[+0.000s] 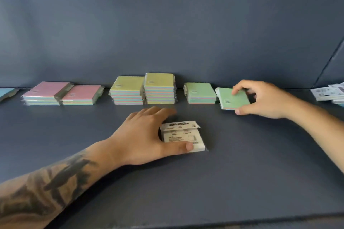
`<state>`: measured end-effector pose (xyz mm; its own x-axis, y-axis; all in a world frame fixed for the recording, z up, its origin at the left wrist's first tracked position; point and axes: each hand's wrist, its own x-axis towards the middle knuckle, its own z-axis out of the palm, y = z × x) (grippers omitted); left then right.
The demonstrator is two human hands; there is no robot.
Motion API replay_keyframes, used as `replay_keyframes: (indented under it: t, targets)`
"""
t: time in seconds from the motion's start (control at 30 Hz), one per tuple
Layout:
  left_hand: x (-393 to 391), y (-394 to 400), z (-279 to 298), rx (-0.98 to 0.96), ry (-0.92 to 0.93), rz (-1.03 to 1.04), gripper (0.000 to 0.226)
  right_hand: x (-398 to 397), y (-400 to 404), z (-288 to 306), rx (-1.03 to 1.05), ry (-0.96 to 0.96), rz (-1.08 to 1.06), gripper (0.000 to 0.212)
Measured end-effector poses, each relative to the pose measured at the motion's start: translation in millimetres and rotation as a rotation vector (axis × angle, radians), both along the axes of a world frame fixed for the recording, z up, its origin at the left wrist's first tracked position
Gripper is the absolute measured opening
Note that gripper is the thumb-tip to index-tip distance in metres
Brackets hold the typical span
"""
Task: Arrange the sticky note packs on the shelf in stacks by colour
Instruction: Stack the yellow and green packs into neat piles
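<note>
Your right hand (260,98) pinches a green-topped pack (233,98), thumb on its near edge and fingers on its far edge. The pack is tilted, just right of the green stack (200,92), so you look to be setting it there as a second green pile or squaring it up.

Your left hand (149,134) is spread over a pack lying label side up (183,136) in the middle of the shelf (242,173). The thumb touches its near edge and the fingers reach past its far edge, a grip ready to lift or flip it. Its colour is hidden, which is probably why it sits apart.

Along the back wall stand two pink stacks (61,93), two taller yellow stacks (143,88) touching each other, and one green stack. A blue-topped pack (6,92) shows at the left edge, and a few face-down packs (332,92) wait far right; their number is unclear.
</note>
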<state>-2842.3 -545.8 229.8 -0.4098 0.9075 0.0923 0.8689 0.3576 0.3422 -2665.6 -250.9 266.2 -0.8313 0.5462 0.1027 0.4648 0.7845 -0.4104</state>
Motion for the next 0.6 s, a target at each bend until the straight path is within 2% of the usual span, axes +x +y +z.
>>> replay_keyframes:
  t: [0.3,0.6]
  targets:
    - [5,4,-6,-0.061,0.072,-0.03,0.109,-25,15,-29,-0.066,0.056,-0.021,0.04]
    - [4,4,-8,-0.051,0.084,-0.043,0.103,-35,11,-42,0.02,0.115,-0.086,0.045]
